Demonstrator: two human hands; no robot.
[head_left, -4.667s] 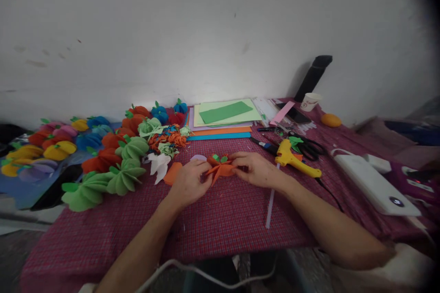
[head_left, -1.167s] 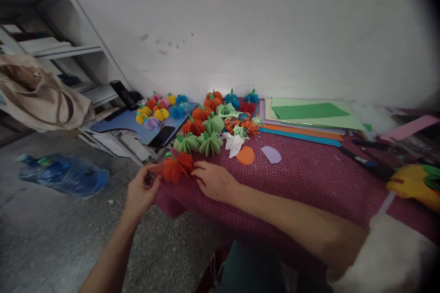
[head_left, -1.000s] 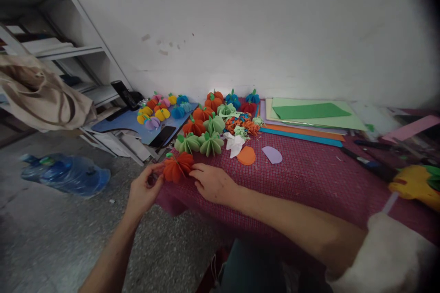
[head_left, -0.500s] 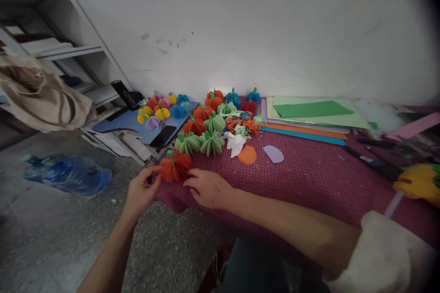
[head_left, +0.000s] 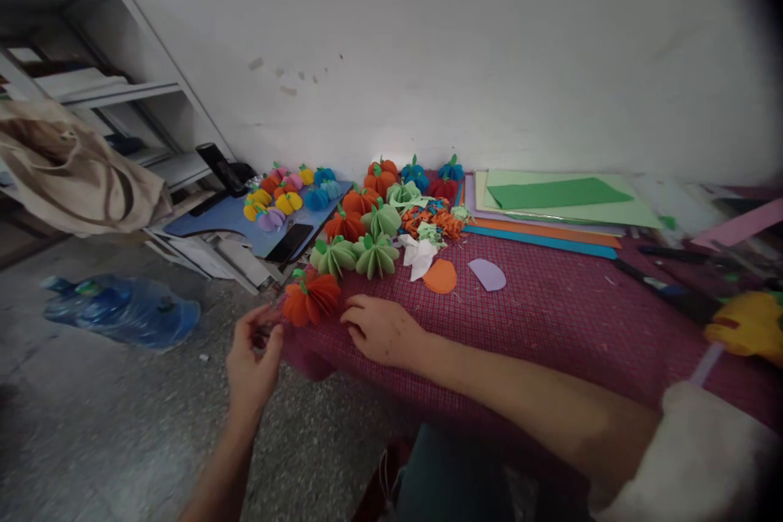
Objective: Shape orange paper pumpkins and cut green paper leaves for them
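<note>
An orange paper pumpkin (head_left: pixel 311 299) with a green stem rests at the left front corner of the cloth-covered table (head_left: pixel 538 326). Just left of it, past the table edge, is my left hand (head_left: pixel 255 355), fingers bent and thumb apart, with nothing in it. To the pumpkin's right, my right hand (head_left: pixel 382 332) is low over the cloth, fingers loosely bent and holding nothing, with a small gap to the pumpkin. Behind the pumpkin stand light green paper pumpkins (head_left: pixel 376 255) and more orange ones (head_left: pixel 344 223). An orange paper piece (head_left: pixel 440 276) and a purple one (head_left: pixel 487 275) lie beyond my right hand.
Crumpled paper scraps (head_left: pixel 433 220) and a white crumpled paper (head_left: pixel 418 257) lie mid-table. Coloured sheets (head_left: pixel 559 193) are stacked by the wall. More small pumpkins and a phone (head_left: pixel 289 243) are on a blue side table (head_left: pixel 220 214). A water bottle (head_left: pixel 122 308) lies on the floor.
Both hands have let go of the orange pumpkin and drawn apart, the left slightly down and the right to the right. The pumpkin stays at the table corner.
</note>
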